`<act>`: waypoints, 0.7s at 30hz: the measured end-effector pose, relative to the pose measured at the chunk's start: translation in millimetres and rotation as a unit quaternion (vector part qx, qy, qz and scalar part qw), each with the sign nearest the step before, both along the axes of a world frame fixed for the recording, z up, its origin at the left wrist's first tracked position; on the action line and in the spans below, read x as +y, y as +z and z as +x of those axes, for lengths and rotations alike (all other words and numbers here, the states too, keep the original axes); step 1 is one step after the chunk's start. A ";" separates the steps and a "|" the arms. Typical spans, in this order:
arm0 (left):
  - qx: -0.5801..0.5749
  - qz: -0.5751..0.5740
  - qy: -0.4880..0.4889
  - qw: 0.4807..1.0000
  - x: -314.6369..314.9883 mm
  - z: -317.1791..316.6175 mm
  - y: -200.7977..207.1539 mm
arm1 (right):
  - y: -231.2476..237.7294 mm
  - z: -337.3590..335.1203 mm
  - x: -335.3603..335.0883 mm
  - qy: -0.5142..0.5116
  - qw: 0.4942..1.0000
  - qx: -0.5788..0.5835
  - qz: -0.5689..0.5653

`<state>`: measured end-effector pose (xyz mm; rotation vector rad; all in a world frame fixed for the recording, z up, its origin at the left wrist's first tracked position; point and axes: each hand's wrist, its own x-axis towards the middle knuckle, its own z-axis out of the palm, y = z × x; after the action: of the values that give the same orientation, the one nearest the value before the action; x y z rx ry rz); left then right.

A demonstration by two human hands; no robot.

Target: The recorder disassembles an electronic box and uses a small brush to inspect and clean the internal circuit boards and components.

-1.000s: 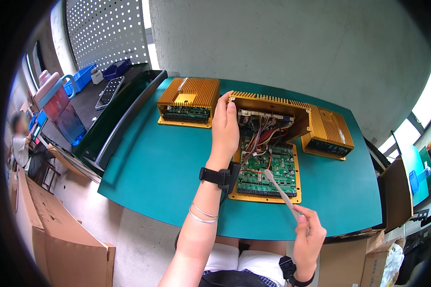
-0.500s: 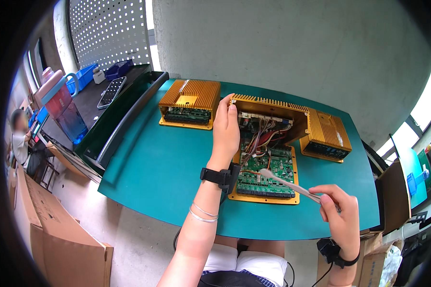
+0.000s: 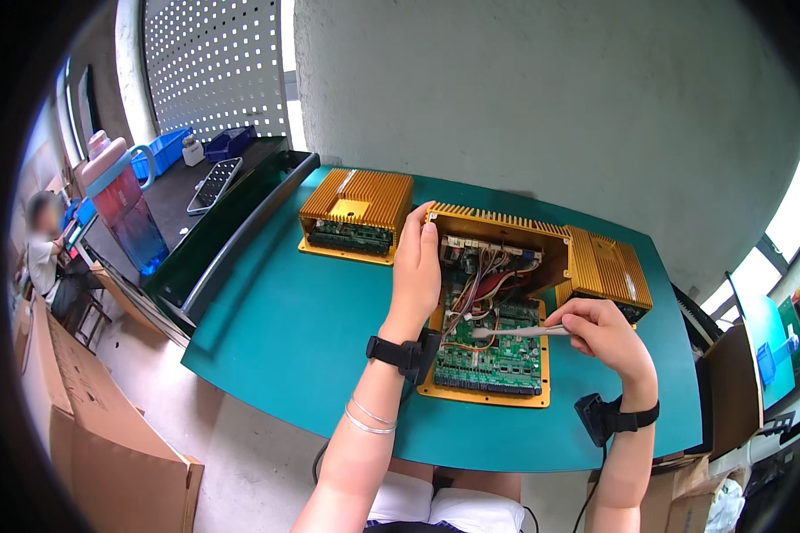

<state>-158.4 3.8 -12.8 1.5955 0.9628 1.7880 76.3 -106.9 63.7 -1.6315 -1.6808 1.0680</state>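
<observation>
My left hand [image 3: 415, 271] grips the left edge of a gold finned metal housing [image 3: 556, 258], which stands tilted up with its inside facing me. Below it a green circuit board [image 3: 493, 360] lies on a gold base plate [image 3: 544, 377]. Bundled coloured wires [image 3: 489, 269] run from the housing down to the board. Pinched in my right hand [image 3: 609, 338] is a pale, slim toothbrush [image 3: 529, 332]. Its head is over the board beside the wires; whether it touches cannot be made out.
Two more gold finned boxes stand on the green table [image 3: 267, 329], one at the back left [image 3: 356, 213] and one at the right [image 3: 609, 266]. Further left are a drawer-like tray with a dark handle [image 3: 258, 231], a phone [image 3: 215, 185] and a pink-blue bottle [image 3: 124, 204]. A person sits far left.
My right hand has moved up and forward, and the toothbrush now lies nearly level, its head closer to the wires. The left hand keeps its hold on the housing. The view has tilted slightly upward.
</observation>
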 end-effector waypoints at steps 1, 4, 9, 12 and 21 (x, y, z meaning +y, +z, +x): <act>-0.001 0.002 -0.003 1.000 -0.9 -0.4 -0.8 | -2.5 2.0 4.7 0.018 1.000 -0.017 0.002; 0.004 -0.005 -0.009 1.000 -1.5 1.3 -0.8 | -3.8 7.1 13.6 0.026 0.999 0.038 -0.010; 0.014 -0.006 -0.001 1.000 -3.0 1.3 1.6 | -22.9 23.9 15.0 0.081 0.995 0.065 0.001; 0.006 -0.006 -0.006 1.000 -2.2 -0.1 0.3 | -30.7 27.6 17.0 0.072 0.995 0.070 0.006; 0.026 -0.014 0.013 0.999 -4.9 0.1 1.8 | -52.7 18.2 27.4 0.052 0.995 0.084 0.033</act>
<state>-158.3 -1.0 -10.9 1.6266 1.0328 1.7513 94.4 -79.5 11.0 -1.3848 -1.6862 1.1547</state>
